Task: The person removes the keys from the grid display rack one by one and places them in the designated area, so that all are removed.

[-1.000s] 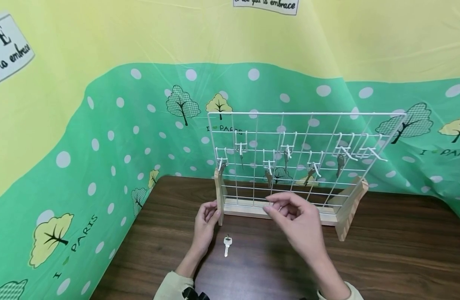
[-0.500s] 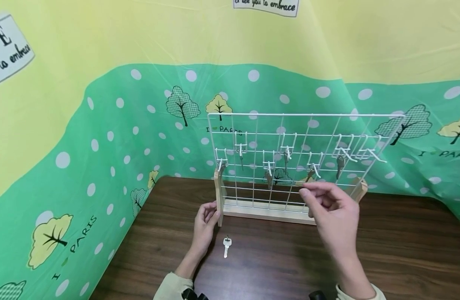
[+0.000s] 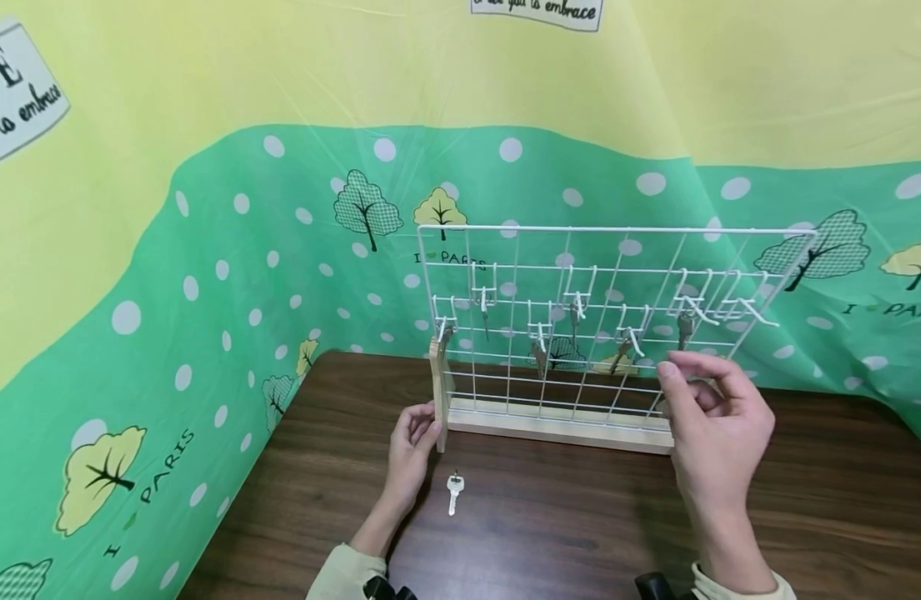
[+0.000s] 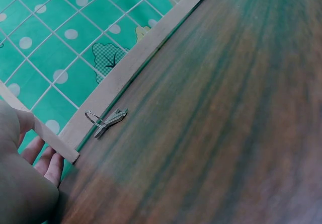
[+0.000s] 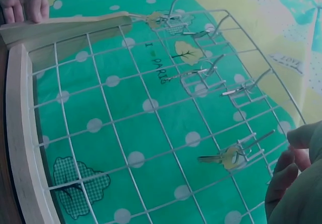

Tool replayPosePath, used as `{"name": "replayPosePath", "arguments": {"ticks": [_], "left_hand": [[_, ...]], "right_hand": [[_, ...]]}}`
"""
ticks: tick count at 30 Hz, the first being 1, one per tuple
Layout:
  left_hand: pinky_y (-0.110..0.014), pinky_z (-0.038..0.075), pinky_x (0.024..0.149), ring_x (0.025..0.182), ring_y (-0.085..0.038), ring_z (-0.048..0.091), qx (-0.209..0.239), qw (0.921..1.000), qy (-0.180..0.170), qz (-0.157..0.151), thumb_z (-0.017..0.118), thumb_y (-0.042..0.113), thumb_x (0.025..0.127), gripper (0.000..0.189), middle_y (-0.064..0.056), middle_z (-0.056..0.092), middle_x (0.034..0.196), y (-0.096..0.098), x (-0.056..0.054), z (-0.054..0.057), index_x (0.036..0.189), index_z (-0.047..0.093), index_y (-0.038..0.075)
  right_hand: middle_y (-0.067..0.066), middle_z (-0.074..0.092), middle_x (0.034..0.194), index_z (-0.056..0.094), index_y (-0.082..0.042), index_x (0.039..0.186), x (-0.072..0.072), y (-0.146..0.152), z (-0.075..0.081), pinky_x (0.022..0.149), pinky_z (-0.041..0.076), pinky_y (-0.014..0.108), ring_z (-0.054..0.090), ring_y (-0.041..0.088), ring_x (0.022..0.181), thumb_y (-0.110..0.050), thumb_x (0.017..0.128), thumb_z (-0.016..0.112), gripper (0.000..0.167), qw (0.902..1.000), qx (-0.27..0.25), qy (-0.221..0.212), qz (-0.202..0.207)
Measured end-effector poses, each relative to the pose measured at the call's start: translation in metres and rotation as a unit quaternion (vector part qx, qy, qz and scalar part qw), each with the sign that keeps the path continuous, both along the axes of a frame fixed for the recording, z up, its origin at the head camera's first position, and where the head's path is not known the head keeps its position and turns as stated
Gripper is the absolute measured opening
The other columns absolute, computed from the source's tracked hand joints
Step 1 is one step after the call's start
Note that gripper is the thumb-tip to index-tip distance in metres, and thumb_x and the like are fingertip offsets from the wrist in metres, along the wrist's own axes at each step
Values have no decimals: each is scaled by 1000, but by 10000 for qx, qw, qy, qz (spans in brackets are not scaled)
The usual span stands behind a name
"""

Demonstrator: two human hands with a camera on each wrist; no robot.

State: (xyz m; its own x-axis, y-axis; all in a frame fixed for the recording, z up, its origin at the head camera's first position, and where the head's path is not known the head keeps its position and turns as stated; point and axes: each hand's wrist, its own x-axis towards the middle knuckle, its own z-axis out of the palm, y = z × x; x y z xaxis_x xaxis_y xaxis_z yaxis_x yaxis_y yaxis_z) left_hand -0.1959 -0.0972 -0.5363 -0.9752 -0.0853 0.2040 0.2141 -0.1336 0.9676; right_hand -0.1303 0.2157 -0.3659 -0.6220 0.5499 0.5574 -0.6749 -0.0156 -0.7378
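Note:
My left hand [image 3: 411,450] grips the left wooden end piece [image 3: 441,392] of a white wire grid rack [image 3: 505,383]. My right hand [image 3: 718,425] is raised in front of the rack's right side, thumb and index fingertips close together just below a hanging key [image 3: 685,332]. In the right wrist view its fingers [image 5: 282,183] sit at the right edge; I cannot tell if they pinch anything. A silver key [image 3: 455,493] with a ring lies on the table in front of the rack, right of my left hand. Several keys, among them a brass one [image 5: 229,158], hang from the rack's hooks.
The rack's wooden base bar [image 3: 558,429] runs along the dark wood table [image 3: 535,525]. A hook [image 3: 745,307] at the far right of the grid bears no key. A patterned green and yellow cloth [image 3: 227,250] stands behind and to the left.
My right hand has moved right across the front of the rack, from its middle to its right side, and slightly up. My left hand and the key on the table have stayed in place.

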Motion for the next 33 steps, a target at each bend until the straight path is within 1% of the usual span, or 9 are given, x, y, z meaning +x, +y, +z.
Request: {"name": "replayPosePath", "arguments": {"ticks": [4, 7, 10, 15, 17, 20, 23, 28, 33], "left_hand": [[-21, 50, 113, 130, -19, 62, -1, 10000, 21, -2, 65, -6, 107, 28, -30, 63, 143, 0, 0, -1, 130, 55, -18], [-20, 50, 112, 130, -19, 62, 27, 10000, 41, -23, 65, -6, 106, 28, -30, 63, 143, 1, -1, -2, 130, 55, -18], [-20, 51, 111, 129, -17, 62, 60, 10000, 44, -49, 65, -7, 106, 29, -31, 63, 143, 2, -1, -2, 130, 54, -18], [-19, 51, 111, 128, -14, 63, 20, 10000, 49, -25, 65, -6, 106, 29, -31, 63, 143, 1, -1, -3, 131, 55, -18], [-19, 50, 111, 128, -15, 63, 11, 10000, 24, -11, 66, -6, 106, 29, -30, 63, 143, 1, 0, -3, 131, 55, -18], [-19, 50, 111, 128, -15, 62, 32, 10000, -12, -21, 66, -6, 106, 29, -29, 63, 143, 0, 0, -2, 130, 55, -17], [-18, 51, 110, 128, -16, 62, -6, 10000, 15, -26, 65, -6, 106, 29, -29, 63, 142, 0, 0, -2, 130, 54, -18], [-18, 51, 110, 126, -14, 63, -23, 10000, 34, -22, 65, -5, 107, 29, -27, 64, 141, 0, -1, -2, 130, 54, -18], [-19, 50, 111, 126, -12, 63, 45, 9999, -133, -25, 66, -6, 106, 29, -27, 64, 142, 0, -2, -2, 131, 55, -17]], "right_hand": [[12, 68, 104, 73, 17, 113, 0, 2, -3, 50, 43, 15, 59, 11, 57, 18, 90, 77, 24, 9998, -31, 71, -180], [15, 66, 113, 74, 9, 118, 1, 4, -2, 50, 45, 16, 64, 12, 60, 19, 91, 76, 29, 9997, -144, 119, -140], [18, 66, 120, 72, 11, 125, 0, 7, -3, 49, 47, 16, 67, 12, 61, 20, 91, 75, 35, 9996, -256, 107, 2], [18, 68, 129, 68, 8, 141, 1, 12, 0, 51, 54, 16, 70, 12, 61, 17, 94, 75, 48, 9994, -60, -328, 58], [17, 68, 133, 66, 4, 146, 2, 12, 2, 48, 51, 15, 70, 12, 61, 15, 96, 74, 51, 9983, 41, -577, 86], [17, 67, 134, 65, 0, 149, 3, 12, 5, 43, 45, 16, 70, 12, 59, 15, 98, 72, 54, 9962, 35, -836, 230], [17, 68, 136, 64, -2, 152, 4, 13, 7, 40, 41, 16, 70, 13, 57, 16, 99, 70, 57, 9950, -2, -919, 401], [15, 74, 139, 61, -2, 156, 4, 13, 9, 39, 40, 18, 72, 15, 57, 18, 99, 68, 61, 9937, 81, -927, 620], [13, 77, 135, 64, -2, 153, 6, 14, 11, 39, 41, 19, 71, 15, 56, 18, 99, 68, 58, 9921, 8, -1060, 672]]}}
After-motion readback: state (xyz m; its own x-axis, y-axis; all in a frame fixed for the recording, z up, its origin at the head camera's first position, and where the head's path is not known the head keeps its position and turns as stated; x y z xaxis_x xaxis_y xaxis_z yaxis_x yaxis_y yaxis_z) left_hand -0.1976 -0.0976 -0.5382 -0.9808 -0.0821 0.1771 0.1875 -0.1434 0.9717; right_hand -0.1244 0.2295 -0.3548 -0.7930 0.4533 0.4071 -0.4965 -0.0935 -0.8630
